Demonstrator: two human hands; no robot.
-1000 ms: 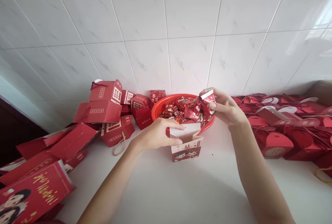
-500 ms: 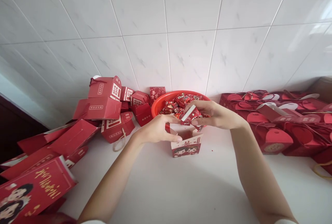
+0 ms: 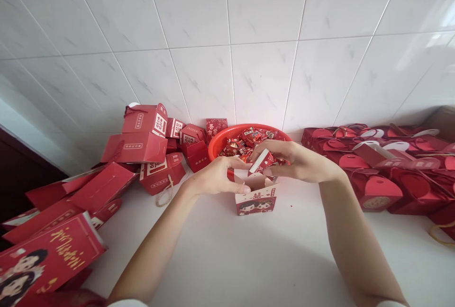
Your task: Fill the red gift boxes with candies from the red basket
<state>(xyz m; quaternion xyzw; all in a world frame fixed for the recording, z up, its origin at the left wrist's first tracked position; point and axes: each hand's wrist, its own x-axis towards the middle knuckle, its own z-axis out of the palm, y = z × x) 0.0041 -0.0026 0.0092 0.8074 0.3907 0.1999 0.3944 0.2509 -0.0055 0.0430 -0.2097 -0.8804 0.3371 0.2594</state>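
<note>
A small red candy box (image 3: 256, 205) with cartoon faces on its front stands upright on the white table, its top flaps up. My left hand (image 3: 218, 177) is closed on the box's left side, thumb at the front edge and fingers behind. Just above the opening, my right hand (image 3: 296, 161) pinches a red wrapped candy (image 3: 262, 161) with a white serrated edge. Its fingers partly cover the candy, so I cannot tell whether it holds more than one. Behind both hands, an orange-red plastic basket (image 3: 221, 138) holds many red-wrapped candies (image 3: 245, 143).
Folded red gift boxes (image 3: 135, 148) are piled at the left, some with cord handles. A large red box or bag (image 3: 53, 259) with gold writing lies at the near left. Rows of red boxes (image 3: 380, 191) fill the right side. A tiled wall (image 3: 199, 79) rises behind.
My right hand has lowered the candy slightly towards the box opening and tilted it. My left hand stays on the box.
</note>
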